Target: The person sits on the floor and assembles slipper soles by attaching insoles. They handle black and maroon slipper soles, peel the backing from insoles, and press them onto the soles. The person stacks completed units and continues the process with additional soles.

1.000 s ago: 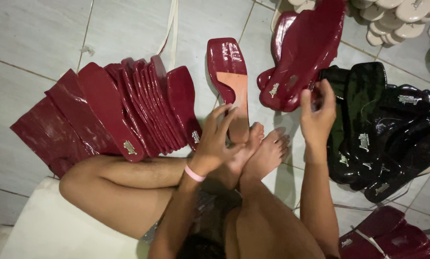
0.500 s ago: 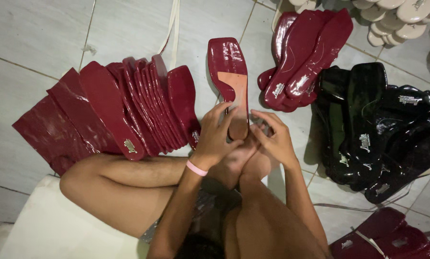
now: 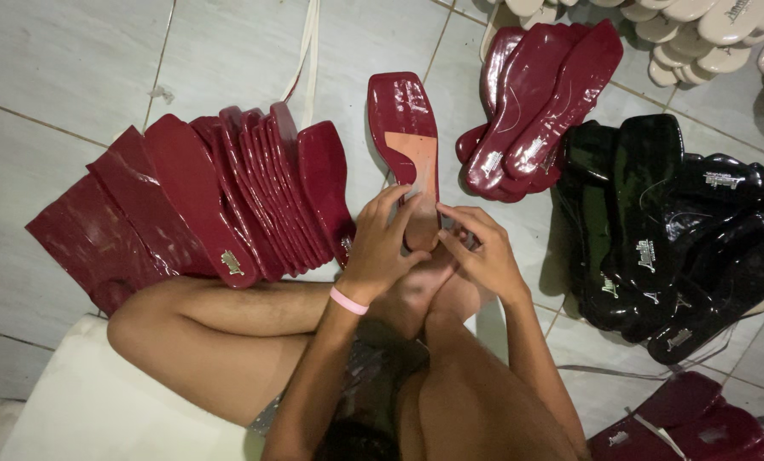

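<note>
Red insole point(image 3: 412, 149) with a square toe is held upright-slanted over the tiled floor point(image 3: 66, 60), its heel end down between both hands and its toe pointing away from the person. The floor is pale grey tile with dark grout lines, dimly lit, and a white cushion point(image 3: 100, 401) lies at its near left corner under the person's bent leg. The insole is glossy dark red around the toe and edges, with a bare tan patch running down its middle toward the heel. The left hand point(image 3: 382, 248), a pink band on its wrist, has its grip closed around the heel end from the left; the right hand point(image 3: 484, 256) pinches the same end from the right, fingertips touching it. Both hands rest just above the person's crossed feet. To the left a fanned row of red insoles point(image 3: 228, 196) leans across the floor. To the right lie a small red pile point(image 3: 535, 111) and, beyond it, a heap of black insoles point(image 3: 672, 230). Pale soles point(image 3: 697, 34) sit at the far right corner.
</note>
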